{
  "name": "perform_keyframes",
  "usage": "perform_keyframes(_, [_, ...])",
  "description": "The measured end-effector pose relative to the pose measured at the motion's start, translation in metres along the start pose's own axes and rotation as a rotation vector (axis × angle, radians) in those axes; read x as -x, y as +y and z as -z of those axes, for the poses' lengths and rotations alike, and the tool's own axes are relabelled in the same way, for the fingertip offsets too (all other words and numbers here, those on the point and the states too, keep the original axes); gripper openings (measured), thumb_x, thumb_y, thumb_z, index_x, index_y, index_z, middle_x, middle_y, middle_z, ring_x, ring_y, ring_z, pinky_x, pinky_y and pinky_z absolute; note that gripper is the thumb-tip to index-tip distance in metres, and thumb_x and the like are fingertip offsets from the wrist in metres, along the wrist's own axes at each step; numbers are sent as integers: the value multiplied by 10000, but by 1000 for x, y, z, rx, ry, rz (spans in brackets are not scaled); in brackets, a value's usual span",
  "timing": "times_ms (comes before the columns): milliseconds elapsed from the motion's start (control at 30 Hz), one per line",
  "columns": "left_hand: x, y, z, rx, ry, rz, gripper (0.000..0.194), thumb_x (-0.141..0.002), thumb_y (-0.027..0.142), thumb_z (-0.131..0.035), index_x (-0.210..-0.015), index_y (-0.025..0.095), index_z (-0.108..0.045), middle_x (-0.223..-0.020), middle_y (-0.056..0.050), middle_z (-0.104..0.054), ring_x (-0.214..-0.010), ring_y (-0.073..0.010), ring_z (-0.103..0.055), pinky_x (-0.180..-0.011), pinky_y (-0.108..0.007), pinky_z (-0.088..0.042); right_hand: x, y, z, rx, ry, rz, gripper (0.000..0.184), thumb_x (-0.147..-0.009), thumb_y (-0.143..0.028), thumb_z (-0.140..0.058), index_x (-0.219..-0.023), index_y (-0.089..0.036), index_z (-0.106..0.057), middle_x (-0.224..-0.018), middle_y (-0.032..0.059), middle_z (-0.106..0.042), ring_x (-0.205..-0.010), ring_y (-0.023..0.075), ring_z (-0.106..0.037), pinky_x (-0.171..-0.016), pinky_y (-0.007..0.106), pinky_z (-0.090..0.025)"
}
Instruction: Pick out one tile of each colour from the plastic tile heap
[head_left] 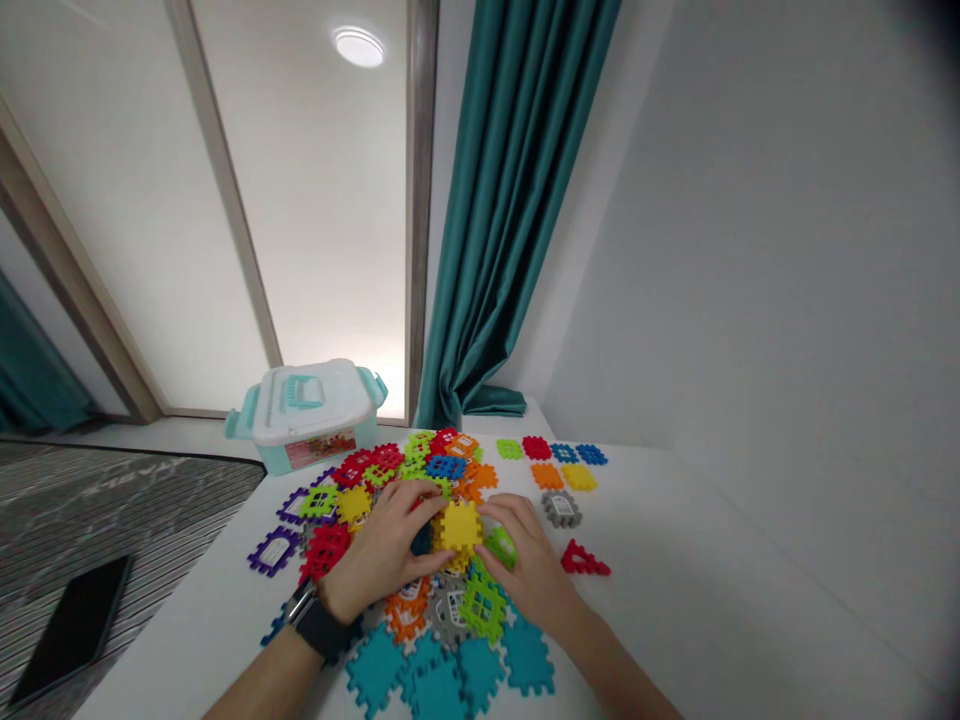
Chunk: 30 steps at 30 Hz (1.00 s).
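Observation:
A yellow notched square building piece [460, 527] sits between my two hands above the pile. My left hand [391, 538], a dark watch on its wrist, is closed on the piece's left side with thumb and fingers. From the right, my right hand [531, 567] grips its other edge with curved fingers. A bright green rounded piece [501, 547] shows under my right fingers; whether that hand holds it too, I cannot tell. Just below lie a green window piece [484, 606], an orange piece [407, 610] and several teal notched plates [439, 690]. Part of the pile is hidden behind my left hand.
A lidded white and mint box [315, 405] stands at the table's back left. Small coloured squares lie at the back right, by a grey frame piece [561, 509] and a red triangle [583, 559]. A black flat object [71, 625] lies beyond the left edge.

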<state>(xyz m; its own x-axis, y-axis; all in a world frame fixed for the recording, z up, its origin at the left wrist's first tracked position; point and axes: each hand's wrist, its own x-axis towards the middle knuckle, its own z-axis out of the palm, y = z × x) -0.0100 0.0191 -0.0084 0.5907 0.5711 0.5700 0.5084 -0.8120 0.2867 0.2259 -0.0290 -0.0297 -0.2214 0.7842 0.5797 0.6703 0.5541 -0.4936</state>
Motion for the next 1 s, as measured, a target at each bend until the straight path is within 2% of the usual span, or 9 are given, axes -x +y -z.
perform_keyframes(300, [-1, 3, 0, -15, -1, 38, 456, -766, 298, -824, -1166, 231, -617, -1223, -97, -618, -1144, -314, -564, -1009, -509, -474, 0, 1, 1, 14, 9, -16, 362, -893, -155, -610, -1239, -254, -564, -1240, 105, -564, -1210, 287, -550, -1055, 506, -488])
perform_keyframes(533, [-2, 2, 0, 0, 4, 43, 402, -798, 328, -796, -1136, 230, -601, -1216, -93, -618, -1138, -302, -574, -1003, -486, -472, 1, 0, 1, 6, 15, -28, 342, -890, -150, -610, -1212, -258, -565, -1233, 105, -555, -1207, 295, -546, -1047, 521, -489])
perform_keyframes(900, [-2, 3, 1, 45, 5, 29, 404, -809, 319, -771, -1158, 222, -594, -1233, -107, -602, -1157, -299, -564, -1007, -484, -482, -1, 3, 4, -29, -26, -17, 400, -895, -185, -623, -1284, -257, -564, -1246, 102, -580, -1207, 283, -552, -1058, 488, -487])
perform_keyframes(1000, [-2, 3, 1, 64, 8, 19, 423, -804, 309, -770, -1177, 227, -588, -1233, -110, -594, -1153, -301, -562, -1000, -482, -485, -1, 1, 6, -37, -59, -27, 503, -881, -170, -623, -1365, -268, -527, -1289, 101, -572, -1241, 282, -535, -1079, 489, -474])
